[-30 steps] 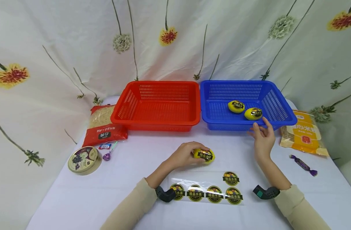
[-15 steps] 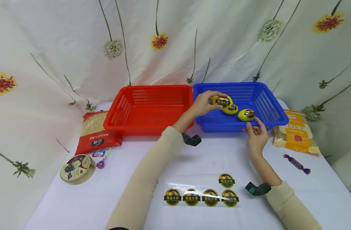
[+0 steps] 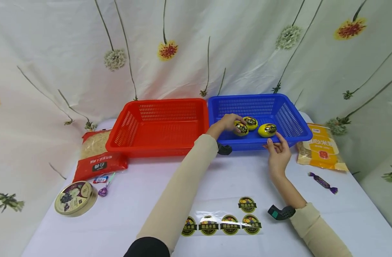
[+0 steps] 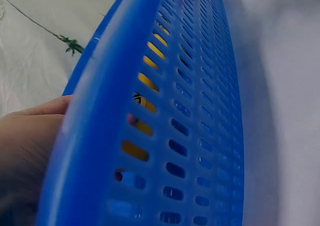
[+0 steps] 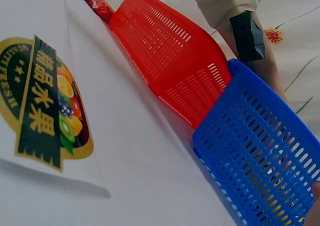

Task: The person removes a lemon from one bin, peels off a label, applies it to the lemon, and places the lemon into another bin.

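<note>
In the head view my left hand (image 3: 229, 122) is inside the blue basket (image 3: 254, 143) at its left end. Its fingers hold a yellow lemon (image 3: 242, 129) with a black-and-gold fruit sticker on it, low in the basket. Two more stickered lemons lie there: one lemon (image 3: 250, 122) just behind the held one, another lemon (image 3: 267, 130) to its right. My right hand (image 3: 278, 159) grips the front rim near its right end. The left wrist view looks along the basket's slotted wall (image 4: 185, 111), with yellow showing through the slots.
A red basket (image 3: 157, 152) adjoins the blue one on the left. A clear sticker sheet (image 3: 220, 210) lies in front. At left are a red bag (image 3: 101, 166), a round tin (image 3: 74, 198) and a lollipop (image 3: 102, 191); at right, a yellow bag (image 3: 322, 150) and wrapped candy (image 3: 323, 182).
My left hand has carried the lemon from above the sticker sheet up and over the blue basket's rim, then down inside. My right hand stays at the rim. The head view has shifted slightly.
</note>
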A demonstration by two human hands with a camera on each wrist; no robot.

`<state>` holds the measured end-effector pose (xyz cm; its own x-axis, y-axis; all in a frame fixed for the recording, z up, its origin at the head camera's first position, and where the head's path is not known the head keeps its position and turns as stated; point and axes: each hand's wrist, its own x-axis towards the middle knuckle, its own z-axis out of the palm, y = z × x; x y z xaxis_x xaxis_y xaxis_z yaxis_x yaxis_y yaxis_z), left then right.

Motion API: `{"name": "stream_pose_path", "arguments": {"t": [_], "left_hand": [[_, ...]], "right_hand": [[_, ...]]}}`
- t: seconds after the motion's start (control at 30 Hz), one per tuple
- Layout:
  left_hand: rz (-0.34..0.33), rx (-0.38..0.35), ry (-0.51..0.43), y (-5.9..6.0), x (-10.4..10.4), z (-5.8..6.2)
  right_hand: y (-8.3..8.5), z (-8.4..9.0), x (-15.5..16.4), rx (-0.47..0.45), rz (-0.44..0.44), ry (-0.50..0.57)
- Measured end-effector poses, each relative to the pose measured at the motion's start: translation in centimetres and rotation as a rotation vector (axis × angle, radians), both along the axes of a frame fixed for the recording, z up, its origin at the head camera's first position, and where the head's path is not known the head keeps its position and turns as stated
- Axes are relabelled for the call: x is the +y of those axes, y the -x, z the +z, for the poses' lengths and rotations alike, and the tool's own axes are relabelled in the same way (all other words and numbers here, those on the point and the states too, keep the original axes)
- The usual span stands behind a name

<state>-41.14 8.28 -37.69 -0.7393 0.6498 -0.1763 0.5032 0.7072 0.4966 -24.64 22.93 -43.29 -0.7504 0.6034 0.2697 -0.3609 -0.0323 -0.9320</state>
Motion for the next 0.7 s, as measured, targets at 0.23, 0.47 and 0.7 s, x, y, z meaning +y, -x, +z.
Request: {"name": "stream_pose_path", "arguments": {"t": [0.23, 0.47, 0.7], "left_hand": [[0.035, 0.008, 0.049, 0.1, 0.3, -0.6], [0.063, 0.003, 0.066, 0.0, 0.2, -0.9], [0.076, 0.008, 0.059, 0.0, 0.4, -1.0]], "right_hand": [[-0.4, 0.5, -0.2, 0.009, 0.018, -0.004], [-1.3, 2.1, -0.9, 0.02, 0.048, 0.022], [-1.3, 2.2, -0.9, 0.014, 0.044, -0.015]]}}
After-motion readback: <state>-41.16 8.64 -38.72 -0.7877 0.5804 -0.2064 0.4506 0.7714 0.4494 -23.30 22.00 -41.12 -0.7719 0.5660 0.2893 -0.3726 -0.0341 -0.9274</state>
